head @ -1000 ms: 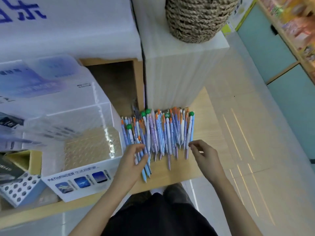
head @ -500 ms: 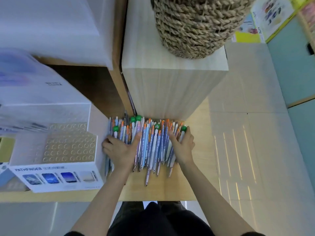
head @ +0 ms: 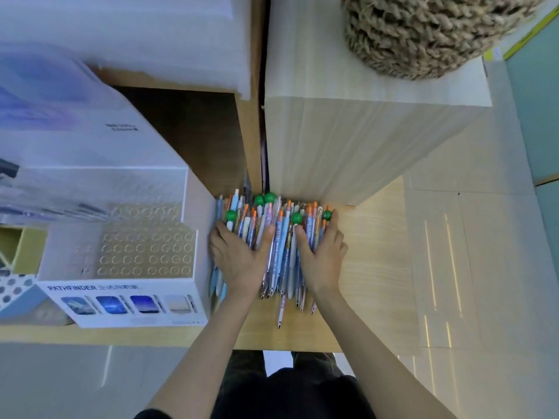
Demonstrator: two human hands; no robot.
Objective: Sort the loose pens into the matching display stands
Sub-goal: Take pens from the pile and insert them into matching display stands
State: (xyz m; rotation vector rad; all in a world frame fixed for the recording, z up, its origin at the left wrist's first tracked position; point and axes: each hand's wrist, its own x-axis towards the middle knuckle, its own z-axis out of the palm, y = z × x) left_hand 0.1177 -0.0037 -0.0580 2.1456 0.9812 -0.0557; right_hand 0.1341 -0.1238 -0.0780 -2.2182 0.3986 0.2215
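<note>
A pile of loose pens (head: 282,252), mostly blue and white with orange caps and a few green ball tops, lies on the wooden shelf (head: 375,267), tips toward me. My left hand (head: 239,261) rests palm down on the left half of the pile, fingers spread. On the pile's right half, my right hand (head: 322,258) lies flat, its fingers reaching the green-topped pens. Neither hand has a pen lifted. The white PATHFINDER display stand (head: 130,300), its top a grid of round holes, touches the pile's left edge.
A tall pale wooden block (head: 348,146) stands right behind the pens and carries a woven basket (head: 423,34). A blue-and-white dotted stand (head: 15,294) and a yellow box (head: 21,249) sit at far left. The shelf's front edge is near my legs; floor tiles lie to the right.
Both hands moved from the pens' near tips onto the pile and pressed inward, pushing the pens into a tighter bundle. My head has leaned closer over the shelf.
</note>
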